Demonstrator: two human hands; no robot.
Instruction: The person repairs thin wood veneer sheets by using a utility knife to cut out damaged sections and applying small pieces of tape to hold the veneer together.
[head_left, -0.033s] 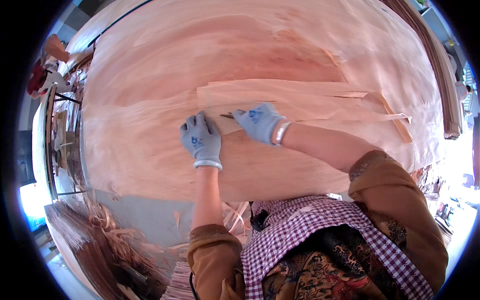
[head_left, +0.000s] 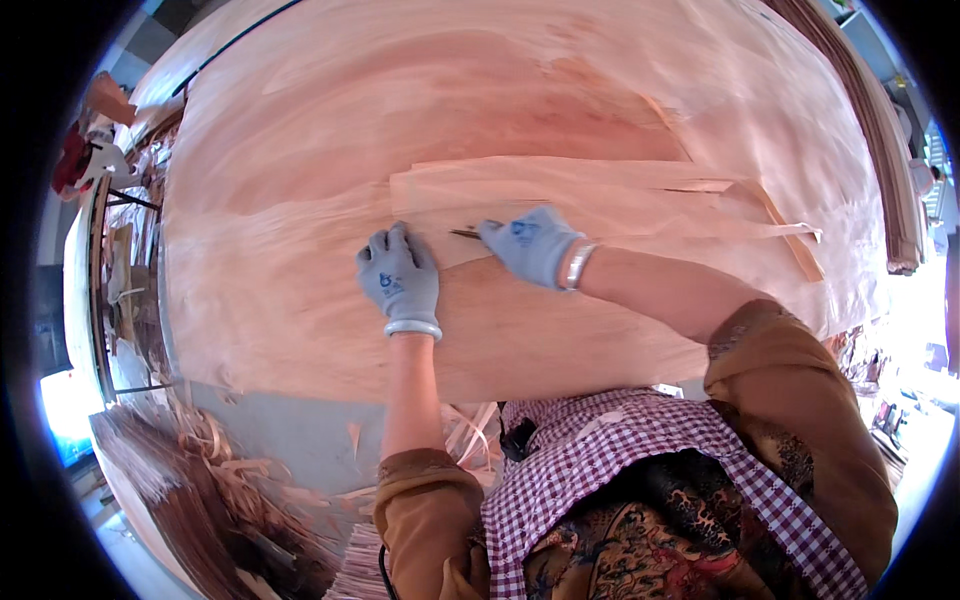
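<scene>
In front of me lies a broad sheet of pale pinkish wood veneer. A narrower veneer piece rests on it, running from the middle toward the right, with splits and loose strips at its right end. My left hand, in a blue-grey glove, lies on the veneer at the narrower piece's left end, fingers bent a little and apart, holding nothing. My right hand, gloved alike, is closed on a thin dark pointed blade. The tip points left, toward my left hand; its handle is hidden in the glove.
A loose veneer strip lies at right. Stacked veneer edges the far right. At lower left are a veneer stack and scattered scraps on the grey floor. A dark rod lies at the far left.
My right hand and the blade have shifted slightly to the right, away from my left hand. My left hand has barely moved.
</scene>
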